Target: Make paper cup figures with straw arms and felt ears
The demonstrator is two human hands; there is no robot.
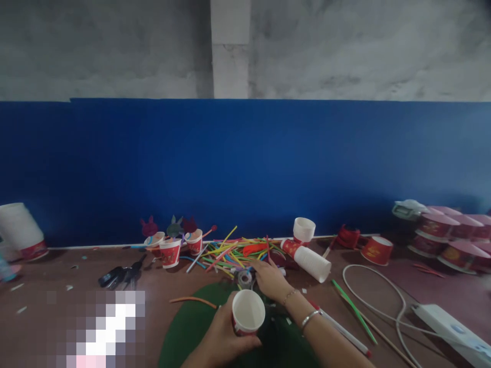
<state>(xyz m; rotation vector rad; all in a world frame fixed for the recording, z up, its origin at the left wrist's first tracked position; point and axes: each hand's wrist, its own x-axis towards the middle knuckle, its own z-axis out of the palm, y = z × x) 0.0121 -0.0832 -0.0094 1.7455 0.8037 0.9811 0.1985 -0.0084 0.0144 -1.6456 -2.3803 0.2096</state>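
My left hand is wrapped round a red and white paper cup, its open mouth facing me, above a dark green round surface. To the right and farther off, my right hand reaches to the near edge of a pile of coloured straws. Its fingers are partly spread near a roll of tape, and whether the fingertips hold anything is too small to tell. A single orange straw lies left of the held cup.
Decorated cups stand left of the pile, beside black keys. A stack of cups lies on its side at right. Farther right are a looped white cable, a power strip and red tubs.
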